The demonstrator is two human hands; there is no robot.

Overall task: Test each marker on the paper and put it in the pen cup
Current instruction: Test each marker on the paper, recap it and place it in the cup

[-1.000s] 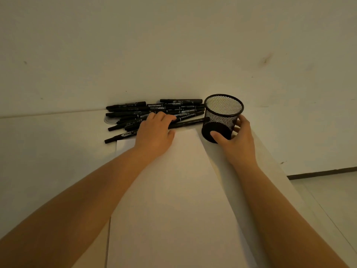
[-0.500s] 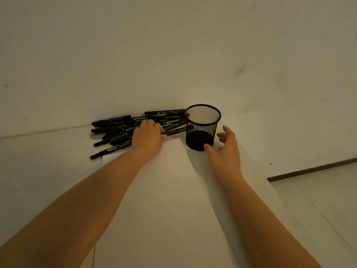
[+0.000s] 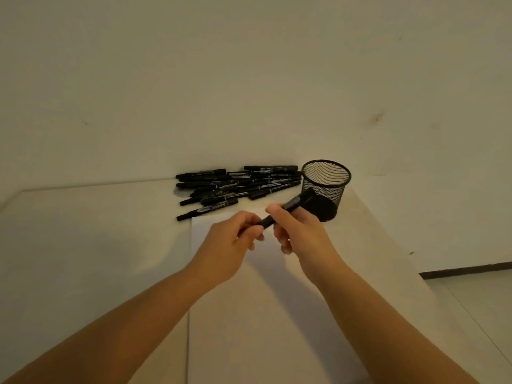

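Observation:
A black marker [image 3: 288,209] is held slantwise above the far end of the white paper [image 3: 249,314]. My left hand [image 3: 232,245] grips its near end and my right hand [image 3: 299,231] grips its middle. The marker's far end points at the black mesh pen cup [image 3: 327,189], which stands upright at the paper's far right corner; nothing shows inside the cup. A pile of several black markers [image 3: 235,184] lies against the wall, left of the cup.
The white table [image 3: 83,259] meets the wall at the back. Its right edge [image 3: 393,245] drops to a pale floor [image 3: 484,300] with a dark skirting line. A small round grey thing [image 3: 180,192] peeks out under the pile's left side.
My left hand lifted one marker off the pile and drew back over the paper. My right hand left the cup and took hold of the same marker.

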